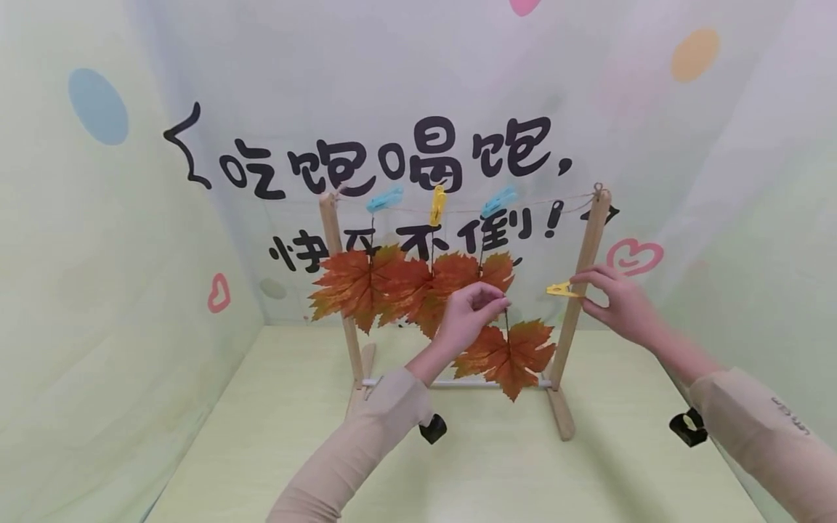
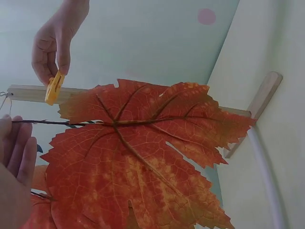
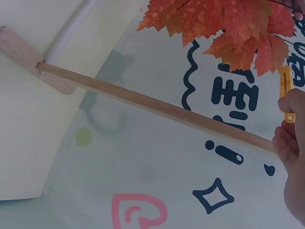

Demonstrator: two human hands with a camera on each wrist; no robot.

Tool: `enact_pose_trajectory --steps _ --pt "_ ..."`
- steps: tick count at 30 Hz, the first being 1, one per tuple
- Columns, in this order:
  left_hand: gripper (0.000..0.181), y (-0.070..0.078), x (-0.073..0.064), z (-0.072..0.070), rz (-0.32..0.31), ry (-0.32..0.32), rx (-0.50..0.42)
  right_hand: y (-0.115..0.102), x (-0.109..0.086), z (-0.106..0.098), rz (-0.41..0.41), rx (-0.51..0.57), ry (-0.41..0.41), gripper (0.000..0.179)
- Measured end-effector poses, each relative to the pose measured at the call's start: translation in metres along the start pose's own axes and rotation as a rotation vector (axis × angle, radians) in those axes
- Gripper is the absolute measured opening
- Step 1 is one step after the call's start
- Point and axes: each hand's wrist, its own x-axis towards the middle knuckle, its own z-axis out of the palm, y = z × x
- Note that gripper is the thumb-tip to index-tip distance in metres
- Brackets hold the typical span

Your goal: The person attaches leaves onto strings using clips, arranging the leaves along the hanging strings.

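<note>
My left hand pinches the dark stem of an orange-red maple leaf, which hangs below the fingers in front of the rack. In the left wrist view the same leaf fills the middle, its stem between thumb and fingers. Near the right post, my right hand holds a yellow clothespin by its handle end, its nose pointing left toward the leaf's stem. The right wrist view shows that clothespin between thumb and fingers. Whether its nose is spread is hard to tell.
A wooden rack carries a thin string between two posts. Blue clothespins and a yellow clothespin hold several maple leaves on it. A white rod joins the feet on the pale table. Behind stands a printed backdrop.
</note>
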Motion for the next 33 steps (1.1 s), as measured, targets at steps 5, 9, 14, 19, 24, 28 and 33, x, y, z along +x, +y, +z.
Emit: enact_pose_trajectory --steps 5,9,14,19,24,28,33 --pt "0.017 0.001 0.012 0.005 0.012 0.020 -0.013 0.002 0.014 -0.017 -0.023 -0.031 0.026 0.036" --pt "0.019 0.017 0.014 0.007 -0.002 0.038 -0.002 0.003 0.023 -0.027 -0.048 -0.042 0.045 0.036" --pt "0.018 0.024 0.018 0.010 0.000 0.072 0.026 0.003 0.032 -0.037 -0.069 -0.054 0.046 0.035" --pt "0.020 0.011 0.029 0.015 0.011 0.102 0.051 0.001 0.040 -0.046 -0.053 -0.057 0.037 0.036" --pt "0.020 0.013 0.036 0.019 0.048 0.123 0.052 -0.001 0.048 -0.055 -0.029 -0.063 0.011 0.036" --pt "0.020 0.018 0.044 0.022 0.066 0.128 0.041 -0.002 0.055 -0.062 -0.016 -0.086 -0.002 0.036" --pt "0.018 0.026 0.056 0.025 0.070 0.150 0.025 -0.003 0.063 -0.069 -0.008 -0.099 0.007 0.035"
